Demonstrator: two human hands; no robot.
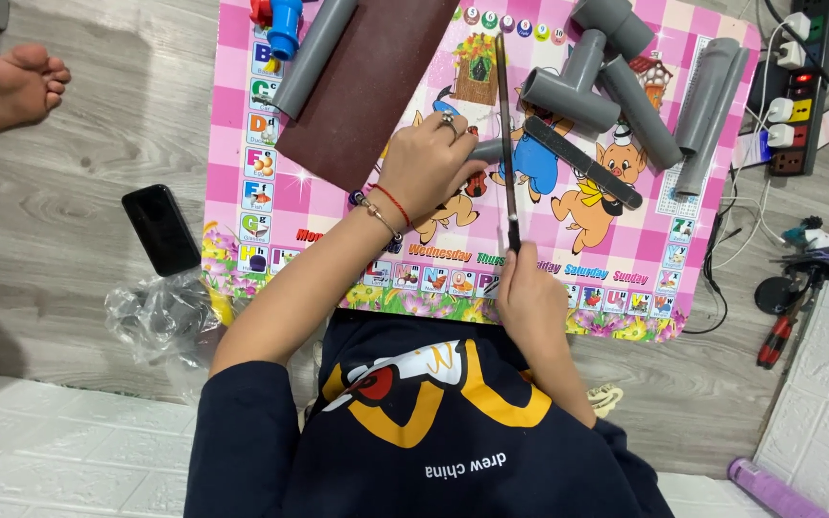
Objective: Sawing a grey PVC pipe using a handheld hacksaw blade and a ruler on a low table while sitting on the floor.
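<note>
I see the left hand (426,165) closed around a short grey pipe (487,151). The right hand (528,293) grips a thin, dark saw (508,144) across it, over the glossy pink board (616,269).

Pretty bright, even indoor light, colours really pop. Soft shadow falls on the floor (98,115) at top left. Everything's sharp, no real blur, just slight wide-angle stretch near the edges.
</note>
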